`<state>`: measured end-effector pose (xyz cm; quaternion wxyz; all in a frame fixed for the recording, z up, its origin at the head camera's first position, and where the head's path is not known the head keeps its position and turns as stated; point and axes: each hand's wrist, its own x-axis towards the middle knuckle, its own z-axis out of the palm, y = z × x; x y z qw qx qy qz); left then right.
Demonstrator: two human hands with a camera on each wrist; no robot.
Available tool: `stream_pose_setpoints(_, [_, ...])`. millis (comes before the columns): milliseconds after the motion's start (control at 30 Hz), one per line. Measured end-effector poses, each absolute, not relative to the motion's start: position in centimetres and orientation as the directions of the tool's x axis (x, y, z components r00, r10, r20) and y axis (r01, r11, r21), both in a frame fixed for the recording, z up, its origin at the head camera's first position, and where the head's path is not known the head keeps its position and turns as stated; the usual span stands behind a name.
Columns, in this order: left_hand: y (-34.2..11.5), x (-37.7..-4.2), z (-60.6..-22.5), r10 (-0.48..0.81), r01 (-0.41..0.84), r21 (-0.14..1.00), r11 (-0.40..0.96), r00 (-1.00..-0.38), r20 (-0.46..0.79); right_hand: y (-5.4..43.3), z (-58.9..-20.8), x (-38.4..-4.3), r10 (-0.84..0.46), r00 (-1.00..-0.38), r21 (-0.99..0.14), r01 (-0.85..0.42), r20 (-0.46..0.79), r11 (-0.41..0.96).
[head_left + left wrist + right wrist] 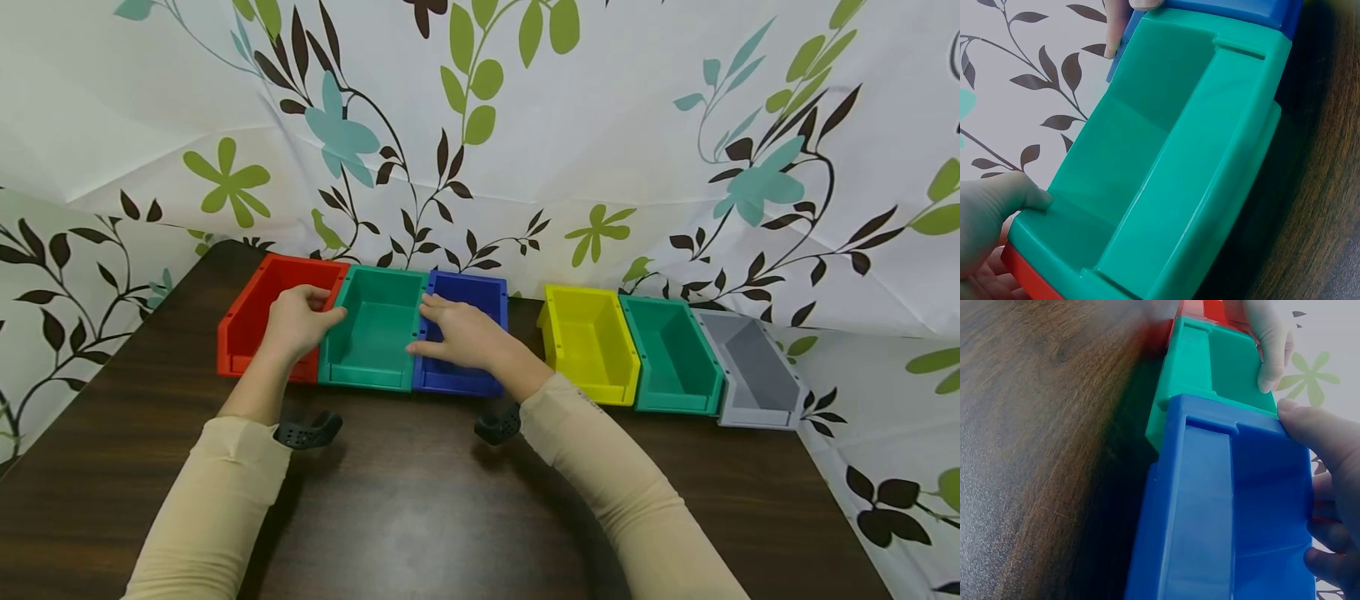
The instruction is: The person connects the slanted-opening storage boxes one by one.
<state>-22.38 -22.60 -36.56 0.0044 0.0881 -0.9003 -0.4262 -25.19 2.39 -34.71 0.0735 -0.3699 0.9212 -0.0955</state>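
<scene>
Side by side stand a red bin (243, 321), a green bin (381, 333) and a blue bin (461, 379). My left hand (296, 321) is at the wall shared by red and green. Its thumb lies over the green rim and its bent fingers are on the red side, pinching the green bin's edge. My right hand (465, 332) reaches over the blue bin, fingers fairly straight. Its thumb (1297, 419) rests at the rim where blue meets green. In the left wrist view, the green bin (1191, 156) shows bare inside, with a red edge below it.
Right of the blue bin, past a gap, stand a yellow bin (588, 337), another green bin (671, 358) and a grey bin (753, 367). A leaf-patterned cloth (637, 125) hangs behind the dark wooden table (420, 500). Black wrist devices (309, 431) sit at both cuffs.
</scene>
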Motion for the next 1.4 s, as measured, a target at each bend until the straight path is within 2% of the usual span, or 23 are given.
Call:
stream_pose_setpoints(900, [-22.5,-22.3,-34.9,-0.166,-0.132,0.761,0.635,-0.986,-0.032,2.7,-34.0,-24.7,-0.703,-0.71,-0.177,-0.686,-0.054,0.706])
stream_pose_setpoints(1167, [-22.2,-22.6,-35.4,-0.195,-0.169,0.741,0.65,-0.979,-0.052,3.2,-34.4,-24.6,-0.678,-0.718,-0.227,-0.642,-0.157,0.733])
stream_pose_setpoints(1267, [-22.0,-22.7,-35.8,-0.203,-0.188,0.727,0.661,-0.977,-0.069,4.0,-34.9,-24.5,-0.654,-0.745,-0.258,-0.611,-0.133,0.748])
stream_pose_setpoints(1400, [-21.9,-22.5,-36.2,-0.217,-0.205,0.718,0.666,-0.973,-0.077,5.8,-35.5,-24.2,-0.631,-0.775,-0.292,-0.597,-0.031,0.747])
